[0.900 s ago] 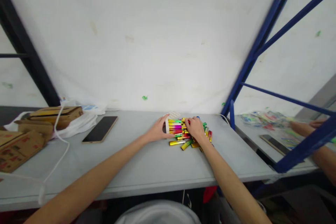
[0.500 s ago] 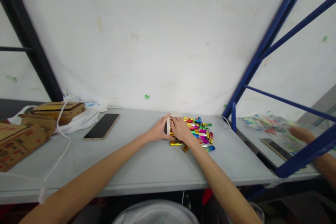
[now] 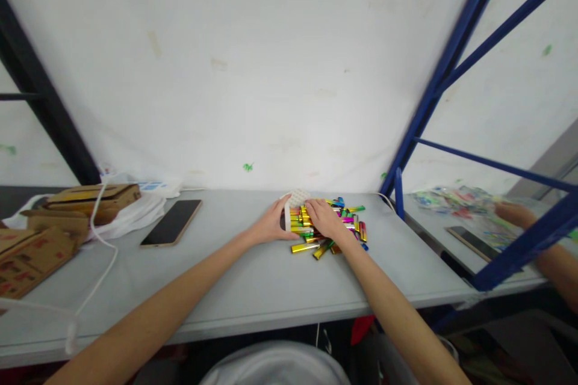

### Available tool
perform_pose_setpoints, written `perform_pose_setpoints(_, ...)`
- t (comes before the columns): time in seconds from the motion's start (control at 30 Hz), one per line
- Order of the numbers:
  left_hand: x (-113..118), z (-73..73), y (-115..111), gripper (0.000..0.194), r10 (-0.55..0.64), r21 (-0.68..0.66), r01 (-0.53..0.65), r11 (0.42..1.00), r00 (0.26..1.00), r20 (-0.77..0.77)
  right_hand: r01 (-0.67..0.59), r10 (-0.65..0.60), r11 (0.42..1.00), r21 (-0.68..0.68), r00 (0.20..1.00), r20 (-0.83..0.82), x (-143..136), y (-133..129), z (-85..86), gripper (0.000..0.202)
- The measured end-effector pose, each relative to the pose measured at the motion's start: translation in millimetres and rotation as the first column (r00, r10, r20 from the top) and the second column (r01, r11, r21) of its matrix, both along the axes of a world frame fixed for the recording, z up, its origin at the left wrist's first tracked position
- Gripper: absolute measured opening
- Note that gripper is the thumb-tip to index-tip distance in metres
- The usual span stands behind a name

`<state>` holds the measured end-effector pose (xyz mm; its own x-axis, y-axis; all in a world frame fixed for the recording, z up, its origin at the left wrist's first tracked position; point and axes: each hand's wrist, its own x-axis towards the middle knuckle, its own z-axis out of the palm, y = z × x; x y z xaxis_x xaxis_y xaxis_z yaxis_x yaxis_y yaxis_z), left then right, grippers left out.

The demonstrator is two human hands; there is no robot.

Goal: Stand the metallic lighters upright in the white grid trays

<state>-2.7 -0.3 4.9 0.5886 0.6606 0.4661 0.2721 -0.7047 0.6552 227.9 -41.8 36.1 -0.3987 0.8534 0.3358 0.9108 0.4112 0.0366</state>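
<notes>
Under both hands [image 3: 298,222], part of the foil tubes [image 3: 343,222] lies hidden.

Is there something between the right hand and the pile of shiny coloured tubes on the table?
Nothing visible. The right hand already rests on the coloured tubes, and the left hand touches the white holder beside them.

Your arms are bare from the bottom edge of the view right down to the wrists, with no sleeves, no gloves, no watch, no bands. Your left hand [image 3: 270,227] and your right hand [image 3: 323,219] carry no rings that can be made out. Low at the centre, a rounded patch of your light grey garment [image 3: 271,367] shows
</notes>
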Motion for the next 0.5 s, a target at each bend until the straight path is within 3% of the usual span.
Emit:
perform_pose_setpoints(0.27, -1.7, 2.1, -3.0, 0.129, 0.0, 0.003, 0.0, 1.0, 1.0, -0.019, 0.136, -0.154, 0.985, -0.109, 0.973, -0.17, 28.5, -5.3, 8.0, 0.034)
perform_pose_setpoints(0.37, -1.1, 0.3, -1.1, 0.129, -0.009, 0.013, 0.009, 1.0, 1.0, -0.001, 0.158, -0.169, 0.985, -0.071, 0.968, -0.188, 18.8, -9.9, 15.5, 0.036)
perform_pose_setpoints(0.5, -0.4, -0.8, 0.8, 0.132, -0.002, 0.014, 0.002, 1.0, 1.0, -0.006, 0.125, -0.123, 0.992, 0.009, 0.981, -0.15, -16.3, -12.2, 18.7, 0.04)
